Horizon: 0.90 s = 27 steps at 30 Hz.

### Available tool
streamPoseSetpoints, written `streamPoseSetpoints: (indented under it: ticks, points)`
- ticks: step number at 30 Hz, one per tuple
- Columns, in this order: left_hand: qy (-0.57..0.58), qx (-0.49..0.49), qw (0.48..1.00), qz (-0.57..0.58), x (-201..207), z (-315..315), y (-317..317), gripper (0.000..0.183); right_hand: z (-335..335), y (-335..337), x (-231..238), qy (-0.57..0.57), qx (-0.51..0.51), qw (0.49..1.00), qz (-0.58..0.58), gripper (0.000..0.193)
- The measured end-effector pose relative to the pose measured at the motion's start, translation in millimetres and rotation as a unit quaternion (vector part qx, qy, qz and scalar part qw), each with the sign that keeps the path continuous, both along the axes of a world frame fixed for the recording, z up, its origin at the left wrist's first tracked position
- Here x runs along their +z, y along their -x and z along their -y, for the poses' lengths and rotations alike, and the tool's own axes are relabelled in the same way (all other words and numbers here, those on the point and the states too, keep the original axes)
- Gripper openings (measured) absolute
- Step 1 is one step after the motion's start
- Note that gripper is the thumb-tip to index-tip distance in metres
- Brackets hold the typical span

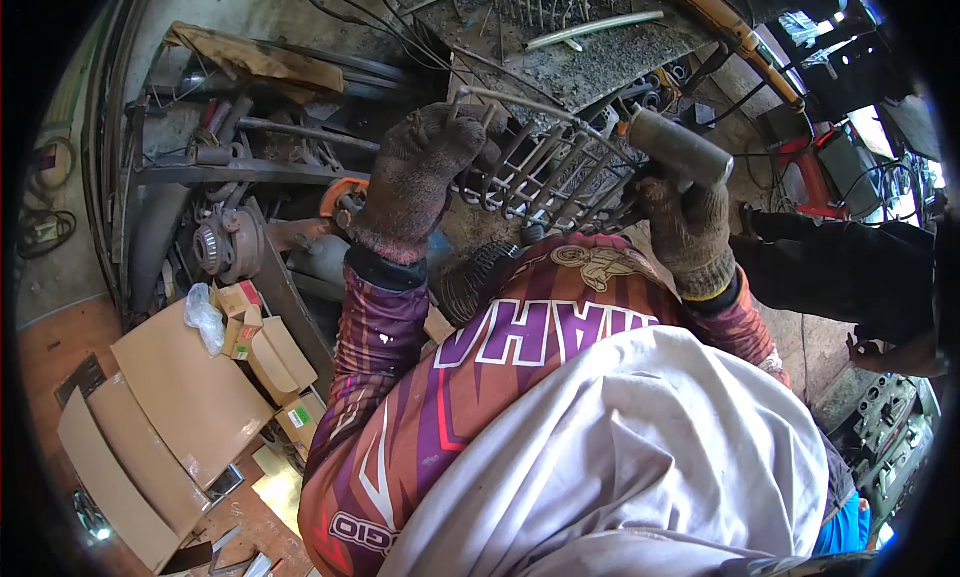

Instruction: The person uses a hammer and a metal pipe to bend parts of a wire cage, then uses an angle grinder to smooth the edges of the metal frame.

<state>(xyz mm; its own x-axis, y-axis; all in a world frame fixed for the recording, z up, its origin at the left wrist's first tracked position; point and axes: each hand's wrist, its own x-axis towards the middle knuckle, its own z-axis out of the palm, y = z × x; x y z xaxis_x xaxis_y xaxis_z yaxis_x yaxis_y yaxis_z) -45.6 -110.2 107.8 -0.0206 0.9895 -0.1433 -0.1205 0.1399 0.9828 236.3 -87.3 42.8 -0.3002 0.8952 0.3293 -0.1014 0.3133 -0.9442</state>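
My gloved left hand grips one end of a metal rod rack, a row of bent bars joined side by side. Dark, worn knit covers both hands. At the rack's other end is my gloved right hand, closed below a thick cylindrical steel head, which looks like that of a hammer. Any handle is hidden by the glove. The hammer's head lies close over the rack's right end; I cannot tell whether they touch.
Ahead stands a grimy worktable with upright rods and a pale tube. Steel bars and a wheel hub crowd the left. Flattened cardboard lies lower left. At right is another person's hand, near a grey machine.
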Motion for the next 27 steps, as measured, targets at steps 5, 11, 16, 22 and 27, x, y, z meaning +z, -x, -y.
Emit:
streamPoseSetpoints:
  ticks: [5,11,16,22,27]
  points:
    - [0.005,0.037,0.999,-0.002,-9.5,-0.5,-1.9,0.018,5.2,6.8,16.8,-0.087,0.022,0.995,0.052,0.045]
    - [-0.010,0.043,0.999,0.008,-6.9,5.0,-8.5,0.019,5.0,3.0,3.3,-0.033,0.020,0.999,-0.013,0.047]
    - [-0.156,0.079,0.976,-0.131,-28.6,18.7,-20.2,0.025,-3.6,-2.2,3.4,0.051,-0.048,0.997,-0.032,0.054]
    - [-0.161,0.128,0.922,-0.327,-42.7,18.8,-15.0,0.030,-34.4,-5.8,-8.2,-0.153,-0.062,0.969,0.181,0.044]
    - [-0.186,0.074,0.858,-0.473,-6.0,15.1,-4.8,0.026,-22.6,-0.8,23.8,-0.015,0.008,0.999,0.039,0.041]
